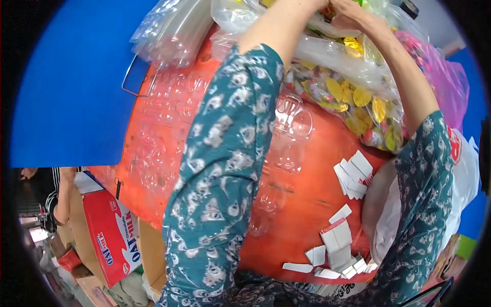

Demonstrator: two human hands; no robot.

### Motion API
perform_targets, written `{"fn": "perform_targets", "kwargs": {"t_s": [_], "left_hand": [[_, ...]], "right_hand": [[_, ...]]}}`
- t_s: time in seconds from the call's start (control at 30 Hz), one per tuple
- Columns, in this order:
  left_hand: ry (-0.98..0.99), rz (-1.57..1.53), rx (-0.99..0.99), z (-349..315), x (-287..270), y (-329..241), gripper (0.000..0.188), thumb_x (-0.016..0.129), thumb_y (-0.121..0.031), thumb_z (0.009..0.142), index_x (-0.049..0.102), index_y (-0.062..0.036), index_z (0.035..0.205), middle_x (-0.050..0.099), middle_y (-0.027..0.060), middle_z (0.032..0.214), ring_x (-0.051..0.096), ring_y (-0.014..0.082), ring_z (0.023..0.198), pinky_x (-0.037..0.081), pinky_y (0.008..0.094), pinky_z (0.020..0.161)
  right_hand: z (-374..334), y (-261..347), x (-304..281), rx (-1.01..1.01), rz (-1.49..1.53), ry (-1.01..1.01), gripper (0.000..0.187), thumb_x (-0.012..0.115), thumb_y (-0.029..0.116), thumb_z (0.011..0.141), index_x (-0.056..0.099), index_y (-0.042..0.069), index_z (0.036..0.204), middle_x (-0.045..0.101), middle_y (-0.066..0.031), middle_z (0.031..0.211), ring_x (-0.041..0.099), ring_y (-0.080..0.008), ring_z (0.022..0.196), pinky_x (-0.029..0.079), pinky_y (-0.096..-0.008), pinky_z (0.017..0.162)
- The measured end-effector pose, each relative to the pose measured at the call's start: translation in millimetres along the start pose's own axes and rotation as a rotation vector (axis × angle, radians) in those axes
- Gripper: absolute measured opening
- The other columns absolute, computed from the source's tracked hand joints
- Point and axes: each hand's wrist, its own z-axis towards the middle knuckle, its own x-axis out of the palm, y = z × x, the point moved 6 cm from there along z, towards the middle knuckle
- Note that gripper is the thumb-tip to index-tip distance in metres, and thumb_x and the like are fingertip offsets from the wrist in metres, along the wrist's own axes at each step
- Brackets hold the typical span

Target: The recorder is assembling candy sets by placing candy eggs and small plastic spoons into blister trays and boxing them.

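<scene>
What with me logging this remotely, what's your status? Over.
Left hand and right hand close together at top edge, grip unclear. Clear bag with yellow oval pieces lying nearer. Left sleeve blocking view across red table.

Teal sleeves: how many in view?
2. Left sleeve crosses the red table mid-picture; right sleeve is at the right, beyond the white cards. No sign of another hidden.

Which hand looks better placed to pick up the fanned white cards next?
Probably the right hand: the fanned white cards lie on the right side of the red table, closer to the right sleeve than the left sleeve.
</scene>
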Motion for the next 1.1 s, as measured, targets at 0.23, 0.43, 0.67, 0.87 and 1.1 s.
{"fn": "perform_targets", "kwargs": {"t_s": [0.23, 0.43, 0.67, 0.87, 1.1], "left_hand": [[-0.037, 0.198, -0.065, -12, -12, -30, 0.027, 0.048, -0.017, 0.081, 0.069, -0.0042, 0.091, 0.066, 0.0145, 0.094, 0.063, 0.0299, 0.09, 0.05, 0.043, 0.076], [-0.156, 0.317, -0.113, -23, -15, -21, 0.024, 0.048, -0.015, 0.08, 0.067, -0.003, 0.089, 0.062, 0.0178, 0.095, 0.063, 0.0321, 0.083, 0.051, 0.0444, 0.072], [-0.253, 0.01, 0.048, -28, -30, 3, 0.015, 0.047, -0.005, 0.077, 0.057, -0.0016, 0.087, 0.057, 0.0217, 0.091, 0.059, 0.0372, 0.082, 0.048, 0.045, 0.071], [-0.449, -0.652, -0.032, -5, -34, 20, 0.029, 0.042, 0.005, 0.065, 0.06, -0.0005, 0.086, 0.058, 0.0209, 0.09, 0.054, 0.0329, 0.082, 0.042, 0.0404, 0.072], [-0.215, -1.316, -0.071, 3, -34, 32, 0.021, 0.055, -0.019, 0.081, 0.063, -0.0055, 0.094, 0.065, 0.011, 0.092, 0.06, 0.0232, 0.087, 0.046, 0.0335, 0.076]], "right_hand": [[19, 28, -78, 0.436, 0.341, 0.129, 0.026, 0.058, 0.021, 0.071, 0.054, 0.0, 0.085, 0.059, -0.0221, 0.073, 0.059, -0.0352, 0.071, 0.047, -0.0426, 0.062], [9, 10, -80, 0.733, 0.37, 0.271, 0.029, 0.064, 0.016, 0.058, 0.054, -0.002, 0.078, 0.059, -0.025, 0.07, 0.06, -0.0399, 0.068, 0.047, -0.0452, 0.057], [18, 14, -85, 0.956, 0.578, 0.412, 0.032, 0.071, 0.019, 0.053, 0.06, -0.001, 0.077, 0.062, -0.021, 0.068, 0.062, -0.0327, 0.067, 0.049, -0.039, 0.057], [18, -9, -103, 0.978, 0.724, 0.222, 0.03, 0.072, 0.02, 0.048, 0.062, -0.001, 0.068, 0.062, -0.0147, 0.062, 0.062, -0.0248, 0.059, 0.049, -0.0343, 0.051], [40, -26, -143, 0.906, 0.722, 0.202, 0.024, 0.07, 0.02, 0.054, 0.066, 0.0, 0.067, 0.063, -0.0118, 0.058, 0.06, -0.0185, 0.048, 0.048, -0.0335, 0.046]]}}
